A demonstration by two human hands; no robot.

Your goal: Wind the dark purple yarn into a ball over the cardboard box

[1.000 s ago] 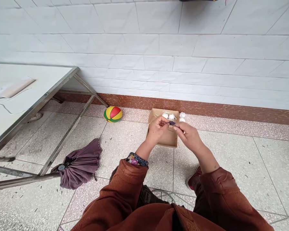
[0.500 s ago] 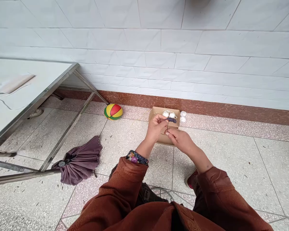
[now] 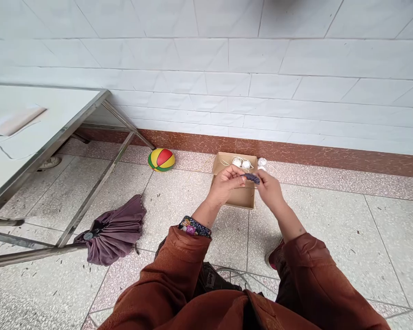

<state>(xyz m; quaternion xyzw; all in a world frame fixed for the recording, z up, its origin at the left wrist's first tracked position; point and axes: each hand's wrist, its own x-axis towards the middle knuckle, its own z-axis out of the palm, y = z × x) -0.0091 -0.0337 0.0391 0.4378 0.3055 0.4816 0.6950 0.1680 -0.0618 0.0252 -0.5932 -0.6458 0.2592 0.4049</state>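
My left hand [image 3: 224, 185] pinches one end of a small bundle of dark blue-grey cord [image 3: 251, 178], wound tightly in coils. At the bundle's right end my right hand [image 3: 269, 187] is closed, with its fingertips partly hidden against the cord. Both hands hang above an open cardboard box [image 3: 242, 201] on the floor. White balls of string [image 3: 241, 162] lie in the box's far part, with loose ends trailing.
More white string [image 3: 262, 162] sits right of the box. A red, yellow and green ball [image 3: 161, 159] rests by the wall. Left are a metal-framed table [image 3: 69, 120] with a pale folded item [image 3: 19, 121] on top, and a purple folded umbrella [image 3: 115, 231].
My right hand has moved up and right from below the bundle to its right end. The bundle has shifted slightly right and down, and the thin strand below it no longer shows.
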